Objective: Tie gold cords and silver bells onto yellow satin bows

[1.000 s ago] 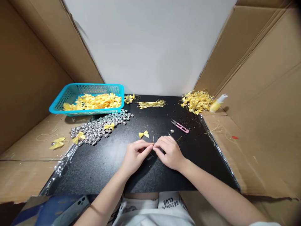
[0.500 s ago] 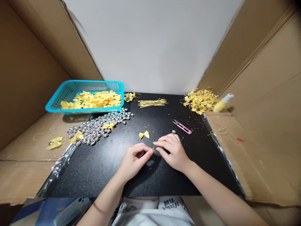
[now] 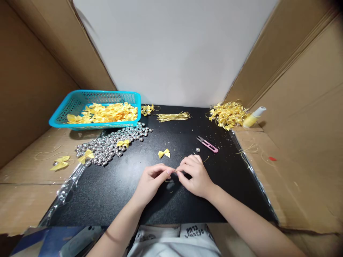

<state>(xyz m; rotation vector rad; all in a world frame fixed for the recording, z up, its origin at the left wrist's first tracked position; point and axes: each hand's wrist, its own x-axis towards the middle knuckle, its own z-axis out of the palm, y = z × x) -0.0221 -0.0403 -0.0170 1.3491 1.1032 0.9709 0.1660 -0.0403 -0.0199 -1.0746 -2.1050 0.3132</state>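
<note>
My left hand [image 3: 153, 181] and my right hand [image 3: 195, 175] meet fingertip to fingertip over the black mat [image 3: 112, 196]. Both are pinched on a thin golden cord [image 3: 205, 159], whose end shows beyond my right hand; most of it is hidden by the fingers. A yellow bow [image 3: 164, 153] lies just beyond the hands. One silver bead [image 3: 197, 150] sits past my right knuckles, beside pink thread snips [image 3: 207, 144].
At the left are a blue basket [image 3: 95, 125] of yellow bows and a spread of silver beads [image 3: 107, 148]. Cut golden cords [image 3: 173, 116] lie at the back. A pile of corded bows [image 3: 227, 115] and a bottle [image 3: 254, 117] stand at the right.
My fingertips have come together, closing the small gap between the hands. My right hand has shifted slightly, and more cord shows beyond it.
</note>
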